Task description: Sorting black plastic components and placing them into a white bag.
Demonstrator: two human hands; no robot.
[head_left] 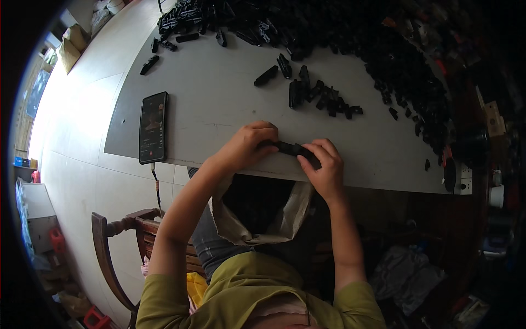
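Both hands are closed on one slim black plastic part (287,148), held level just above the table's near edge. My left hand (253,141) grips its left end, with the fingers curled over it. At the other end, my right hand (325,164) pinches it between thumb and fingers. The fingers hide both ends, so its exact kind cannot be made out. Below the hands, an open sack (285,230) with a pale rim rests on my lap, its inside dark. Several loose black parts (296,94) lie on the table beyond my hands.
A big heap of black parts (329,27) covers the far and right side of the grey table (208,109). A phone (153,129) with a cable lies by the left edge. A wooden chair (109,225) stands lower left. A power strip (466,181) is at the right corner.
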